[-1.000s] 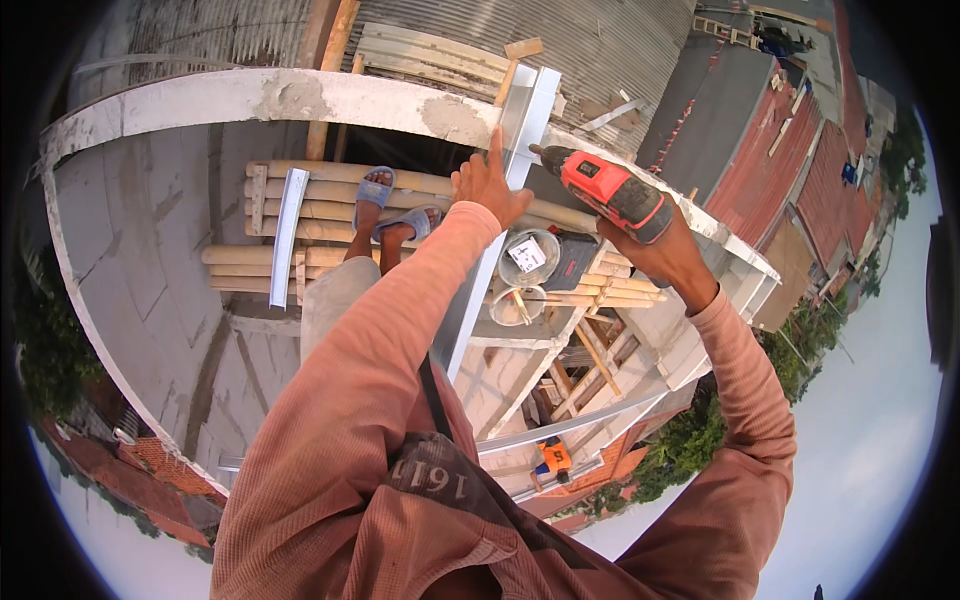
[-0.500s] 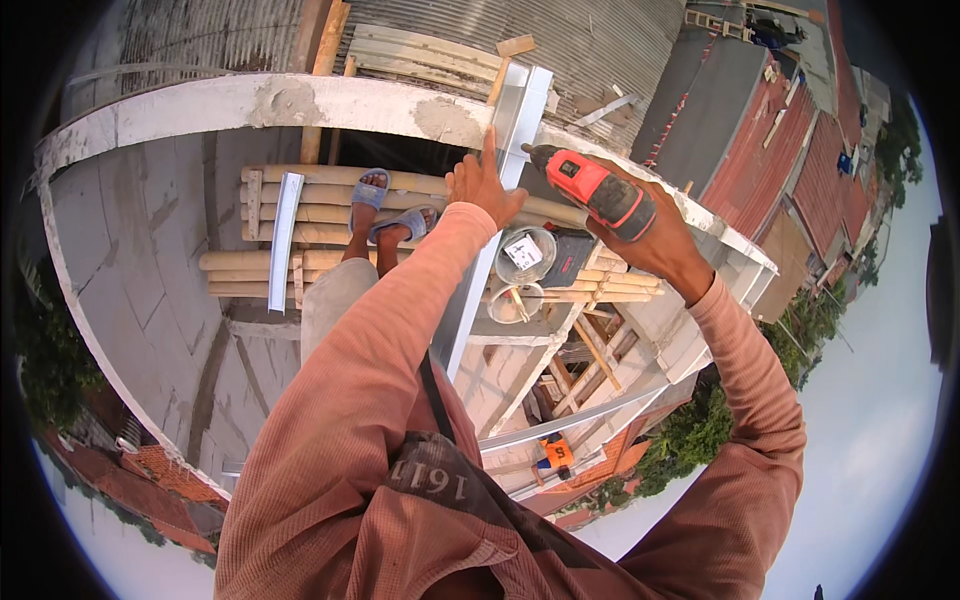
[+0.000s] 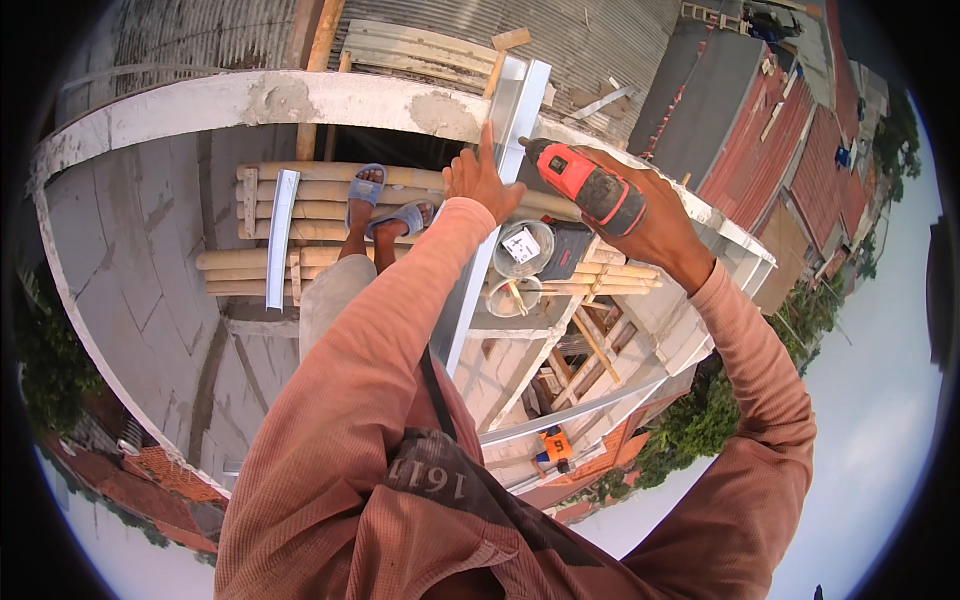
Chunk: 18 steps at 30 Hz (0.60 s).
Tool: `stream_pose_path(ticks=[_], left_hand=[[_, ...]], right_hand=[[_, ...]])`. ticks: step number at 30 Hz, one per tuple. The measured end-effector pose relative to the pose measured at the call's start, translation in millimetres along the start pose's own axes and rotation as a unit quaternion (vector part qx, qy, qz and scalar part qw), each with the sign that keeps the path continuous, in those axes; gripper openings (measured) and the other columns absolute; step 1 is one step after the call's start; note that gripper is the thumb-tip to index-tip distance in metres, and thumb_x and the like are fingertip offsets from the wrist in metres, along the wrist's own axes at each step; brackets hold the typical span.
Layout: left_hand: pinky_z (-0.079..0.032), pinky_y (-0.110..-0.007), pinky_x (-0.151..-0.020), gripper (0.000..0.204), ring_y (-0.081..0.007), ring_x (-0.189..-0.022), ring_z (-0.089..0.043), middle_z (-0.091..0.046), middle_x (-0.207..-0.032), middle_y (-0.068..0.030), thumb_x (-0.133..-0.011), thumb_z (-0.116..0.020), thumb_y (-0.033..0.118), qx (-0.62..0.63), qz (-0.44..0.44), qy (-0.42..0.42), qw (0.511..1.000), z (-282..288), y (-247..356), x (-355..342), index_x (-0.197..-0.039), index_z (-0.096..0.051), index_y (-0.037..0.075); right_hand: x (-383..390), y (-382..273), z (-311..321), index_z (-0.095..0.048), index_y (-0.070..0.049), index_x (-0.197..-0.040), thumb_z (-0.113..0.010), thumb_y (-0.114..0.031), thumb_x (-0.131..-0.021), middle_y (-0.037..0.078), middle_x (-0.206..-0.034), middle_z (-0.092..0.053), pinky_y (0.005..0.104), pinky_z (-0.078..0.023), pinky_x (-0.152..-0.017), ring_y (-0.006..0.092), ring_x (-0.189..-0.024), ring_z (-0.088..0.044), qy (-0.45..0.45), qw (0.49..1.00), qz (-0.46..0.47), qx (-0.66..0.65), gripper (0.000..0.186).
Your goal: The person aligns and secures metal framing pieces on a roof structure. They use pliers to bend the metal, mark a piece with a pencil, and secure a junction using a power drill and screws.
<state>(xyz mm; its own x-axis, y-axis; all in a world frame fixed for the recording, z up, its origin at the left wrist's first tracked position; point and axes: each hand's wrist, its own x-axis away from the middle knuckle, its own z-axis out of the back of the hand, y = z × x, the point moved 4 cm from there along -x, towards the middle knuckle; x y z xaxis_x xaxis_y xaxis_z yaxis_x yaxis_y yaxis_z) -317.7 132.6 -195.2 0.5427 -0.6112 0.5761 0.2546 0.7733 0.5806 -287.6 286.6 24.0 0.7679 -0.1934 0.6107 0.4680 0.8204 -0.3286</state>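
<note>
A long silvery metal channel (image 3: 517, 125) runs from the top of the wall down past my left side. My left hand (image 3: 480, 185) grips it below the wall top, the index finger stretched along its edge and the thumb across its face. In my right hand (image 3: 660, 222) is a red and black cordless drill (image 3: 590, 188), held level. The drill's tip points left and sits right by the channel's right edge; whether it touches I cannot tell. The fingers round the drill's handle are mostly hidden behind its body.
My sandalled feet (image 3: 365, 190) stand on bamboo poles (image 3: 320, 190). Two plastic tubs (image 3: 545, 240) sit by the channel. A short metal piece (image 3: 282, 240) lies across the poles. The pale wall top (image 3: 350, 102) curves ahead, with corrugated roofing (image 3: 430, 20) beyond. Far below is a person in orange (image 3: 556, 446).
The drill and my right hand have shifted very slightly up and to the left. My left hand keeps its place on the channel. The person below has changed posture a little.
</note>
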Motion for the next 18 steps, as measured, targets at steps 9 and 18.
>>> stream_pose_path(ticks=[9, 18], left_hand=[[-0.038, -0.050, -0.099, 0.119, -0.0372, -0.106, -0.053, -0.052, -0.114, -0.0211, -0.077, -0.078, 0.046, -0.009, -0.004, -0.014, 1.000, 3.3, 0.2, -2.6, -0.164, -0.003, 0.015], [-0.038, -0.050, -0.100, 0.119, -0.0379, -0.105, -0.054, -0.053, -0.112, -0.0205, -0.076, -0.078, 0.045, -0.008, 0.004, -0.026, 1.000, 6.5, 2.8, 1.1, -0.163, -0.004, 0.014]], right_hand=[[-6.6, 9.6, 2.6, -0.051, -0.018, -0.144, -0.076, -0.025, -0.081, 0.014, -0.125, -0.068, 0.0451, -0.047, -0.096, 0.0380, -0.107, -0.064, -0.089, 0.992, -0.066, -0.065, 0.068], [-7.0, 3.8, 2.9, -0.051, -0.017, -0.144, -0.076, -0.024, -0.080, 0.015, -0.121, -0.069, 0.0456, -0.048, -0.096, 0.0394, -0.105, -0.064, -0.080, 0.994, -0.058, -0.048, 0.069]])
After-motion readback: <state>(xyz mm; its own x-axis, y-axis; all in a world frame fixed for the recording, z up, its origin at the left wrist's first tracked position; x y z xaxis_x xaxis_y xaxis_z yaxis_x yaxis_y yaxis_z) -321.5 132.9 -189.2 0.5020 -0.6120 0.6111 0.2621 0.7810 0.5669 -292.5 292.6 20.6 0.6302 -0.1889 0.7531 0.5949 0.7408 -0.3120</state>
